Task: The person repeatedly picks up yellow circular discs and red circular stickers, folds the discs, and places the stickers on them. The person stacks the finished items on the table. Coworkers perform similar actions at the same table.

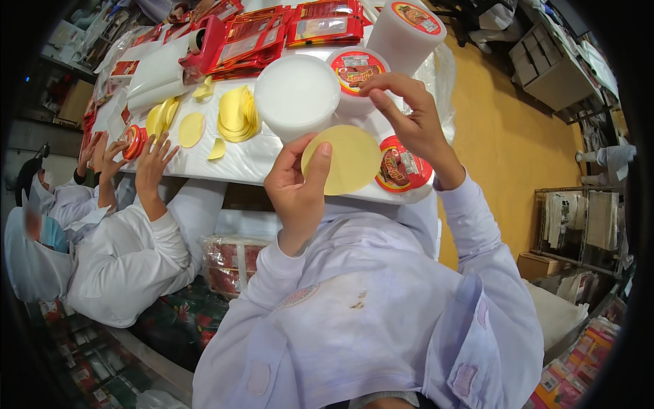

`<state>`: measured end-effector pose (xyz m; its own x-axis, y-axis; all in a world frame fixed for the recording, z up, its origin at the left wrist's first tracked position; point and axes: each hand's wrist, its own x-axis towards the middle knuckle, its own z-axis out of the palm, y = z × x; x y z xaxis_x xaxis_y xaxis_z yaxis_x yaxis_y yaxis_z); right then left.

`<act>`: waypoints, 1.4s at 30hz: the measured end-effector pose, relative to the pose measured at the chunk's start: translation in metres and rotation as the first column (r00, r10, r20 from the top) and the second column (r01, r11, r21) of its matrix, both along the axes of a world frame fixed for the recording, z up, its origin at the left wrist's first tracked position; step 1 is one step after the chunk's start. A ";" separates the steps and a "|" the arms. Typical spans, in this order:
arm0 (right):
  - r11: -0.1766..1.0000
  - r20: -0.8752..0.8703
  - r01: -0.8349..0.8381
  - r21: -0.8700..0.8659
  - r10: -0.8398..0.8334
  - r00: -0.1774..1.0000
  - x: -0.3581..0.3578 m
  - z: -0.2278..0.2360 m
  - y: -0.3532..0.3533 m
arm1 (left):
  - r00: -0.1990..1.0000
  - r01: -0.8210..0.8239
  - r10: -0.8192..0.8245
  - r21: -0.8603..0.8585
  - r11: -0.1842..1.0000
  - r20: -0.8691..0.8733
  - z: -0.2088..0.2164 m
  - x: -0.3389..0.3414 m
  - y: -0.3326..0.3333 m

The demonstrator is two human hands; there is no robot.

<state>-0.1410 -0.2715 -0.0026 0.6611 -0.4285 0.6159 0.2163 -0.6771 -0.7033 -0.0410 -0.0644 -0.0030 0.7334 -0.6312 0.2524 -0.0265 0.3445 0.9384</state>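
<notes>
My left hand (pixel 297 185) pinches a pale yellow round sheet (pixel 351 161) between thumb and fingers, above the table's near edge. Raised to the right of it, my right hand (pixel 417 123) has its thumb and fingers apart, with nothing visible between them. Just beyond the sheet stands a stack of plain white round lids (pixel 298 87). Beside that, a shorter stack has a red round label (pixel 355 72) on top, partly behind my right fingers. Under my right wrist lies a red-labelled round lid (pixel 402 168), its left side covered by the sheet.
Yellow round sheets (pixel 237 116) lie piled to the left. A tall lid stack (pixel 407 37) stands far right, and red flat packs (pixel 248 37) fill the back. A white roll (pixel 158 76) lies left. On that side, a co-worker's hands (pixel 155 163) are near a red-labelled lid (pixel 135 142).
</notes>
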 end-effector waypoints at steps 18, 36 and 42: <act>0.932 0.374 -0.297 0.207 0.205 0.904 0.000 0.054 0.098 | 0.986 0.162 -0.162 -0.364 0.917 0.032 0.030 -0.015 0.013; 0.985 0.402 -0.148 0.083 0.103 0.910 0.000 0.060 0.111 | 0.992 0.103 -0.058 -0.437 0.893 0.115 0.030 -0.016 0.002; 0.954 0.202 -0.283 0.101 0.259 0.945 -0.011 0.074 0.090 | 0.885 0.064 0.041 -0.208 0.976 0.463 0.053 0.013 0.011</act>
